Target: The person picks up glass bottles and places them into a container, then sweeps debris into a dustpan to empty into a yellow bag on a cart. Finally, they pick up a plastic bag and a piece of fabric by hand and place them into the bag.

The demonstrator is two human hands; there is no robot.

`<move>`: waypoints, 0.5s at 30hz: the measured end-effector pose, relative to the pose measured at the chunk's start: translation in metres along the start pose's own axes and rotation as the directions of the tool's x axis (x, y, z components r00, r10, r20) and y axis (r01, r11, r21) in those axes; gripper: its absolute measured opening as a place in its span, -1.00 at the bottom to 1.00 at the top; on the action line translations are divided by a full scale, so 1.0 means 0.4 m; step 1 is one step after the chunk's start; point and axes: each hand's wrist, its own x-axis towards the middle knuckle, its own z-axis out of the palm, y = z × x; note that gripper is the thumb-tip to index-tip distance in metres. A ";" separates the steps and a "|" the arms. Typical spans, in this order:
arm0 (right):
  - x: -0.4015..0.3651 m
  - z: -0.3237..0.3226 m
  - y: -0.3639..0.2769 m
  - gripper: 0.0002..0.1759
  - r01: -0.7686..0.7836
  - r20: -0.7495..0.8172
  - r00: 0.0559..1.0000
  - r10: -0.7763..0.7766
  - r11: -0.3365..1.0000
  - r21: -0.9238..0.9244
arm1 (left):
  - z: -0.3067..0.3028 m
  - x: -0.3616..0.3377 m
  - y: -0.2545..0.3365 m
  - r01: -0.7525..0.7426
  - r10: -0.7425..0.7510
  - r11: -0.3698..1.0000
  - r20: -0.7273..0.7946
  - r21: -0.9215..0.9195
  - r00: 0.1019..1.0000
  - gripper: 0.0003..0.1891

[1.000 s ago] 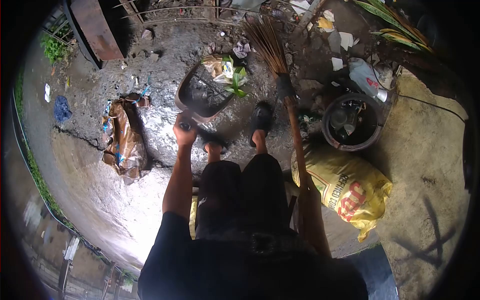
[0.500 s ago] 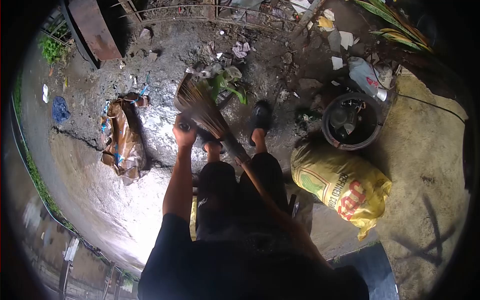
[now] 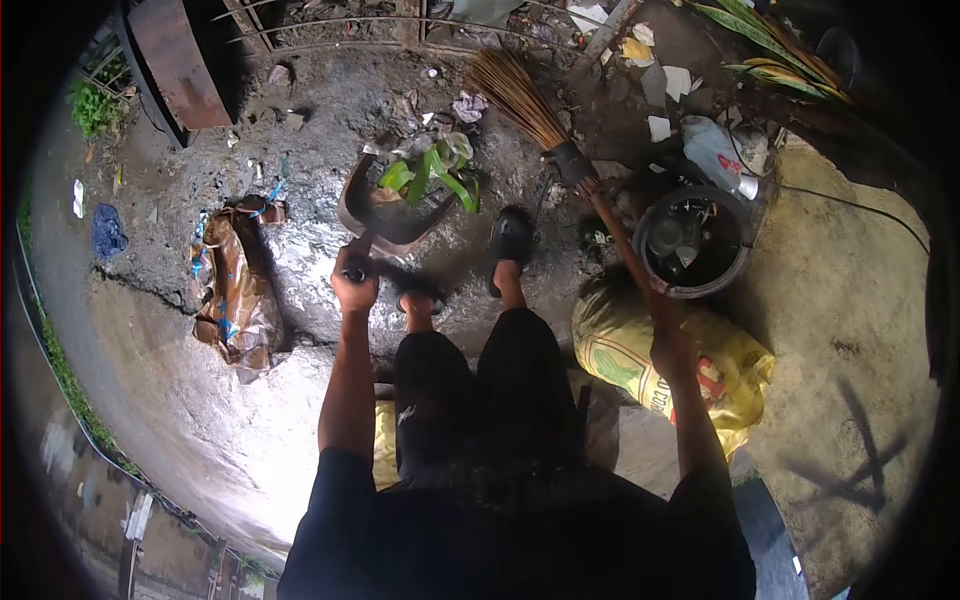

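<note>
My left hand (image 3: 355, 283) is closed round the handle of a dustpan (image 3: 358, 205), whose pan rests near the ground ahead of my feet. Green leaves (image 3: 432, 175) and bits of litter lie in it and over its far edge. My right hand (image 3: 673, 352), above the yellow sack (image 3: 625, 355), grips the wooden handle of a stick broom (image 3: 625, 240). The broom's bristles (image 3: 515, 90) point forward and left, beyond the pan and to its right, near a crumpled pale scrap (image 3: 468, 106).
A dark round tub (image 3: 652, 275) with things inside stands right of my feet, beside a plastic bag (image 3: 712, 150). Left lies a crumpled brown sack (image 3: 240, 290). A metal railing (image 3: 410, 25) runs along the far side. A leafy plant (image 3: 770, 45) is at far right.
The broom has swung forward and right, off the dustpan, which now shows more fully. My right hand has moved outward to the right, over the yellow sack.
</note>
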 end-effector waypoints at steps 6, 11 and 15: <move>-0.236 0.086 0.108 -0.61 -0.026 -0.100 0.994 0.039 0.992 0.125 | 0.012 0.001 -0.005 -0.042 0.042 0.999 0.005 -0.010 0.999 -0.89; -0.399 0.000 -0.049 -0.73 -0.237 0.029 0.958 0.286 0.729 0.643 | -0.006 -0.011 0.021 -0.121 0.121 0.993 0.088 0.000 0.989 -0.87; -0.286 0.139 -0.067 -0.72 -0.331 0.172 0.933 0.316 0.566 0.755 | -0.041 -0.061 0.139 -0.072 0.068 0.997 0.138 0.024 0.988 -0.88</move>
